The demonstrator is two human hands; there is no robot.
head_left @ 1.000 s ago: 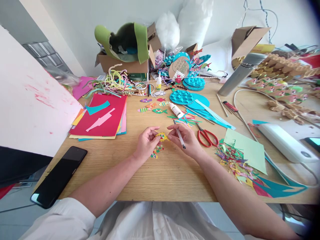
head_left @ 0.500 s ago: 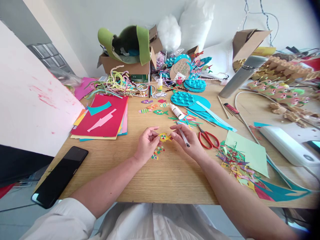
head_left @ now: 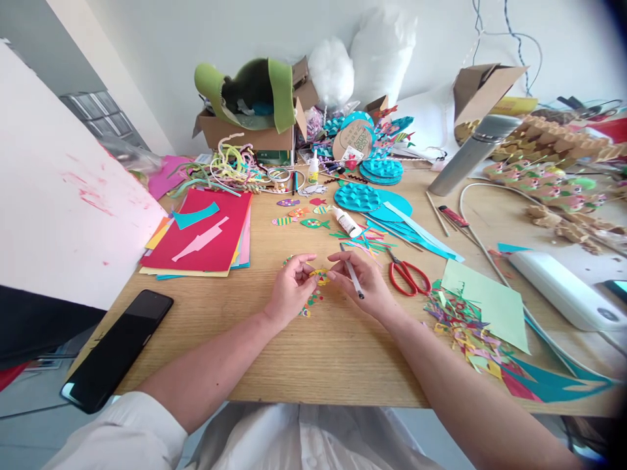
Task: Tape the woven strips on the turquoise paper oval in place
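Note:
Between my two hands is a small yellow paper fish (head_left: 321, 275) with coloured pieces on its side. My left hand (head_left: 290, 288) pinches its left end between thumb and fingers. With a white pen (head_left: 353, 278) tucked among its fingers, my right hand (head_left: 369, 284) has its thumb and fingertip at the fish's right end. Small paper dots (head_left: 308, 305) lie on the table beneath, partly covered by my left hand. Beyond are several decorated paper fish (head_left: 315, 223) and a white glue bottle (head_left: 347, 222) lying on its side.
Red-handled scissors (head_left: 410, 277) and paper scraps (head_left: 470, 326) lie to the right. At left are stacked coloured sheets (head_left: 206, 241) and a black phone (head_left: 117, 349). Farther back stand blue egg-tray discs (head_left: 357, 196), a grey flask (head_left: 473, 156) and a box (head_left: 245, 134).
My right hand has moved slightly left, and its fingertips now meet the yellow fish's right end. The fish is more covered by my fingers. The whole view has shifted slightly.

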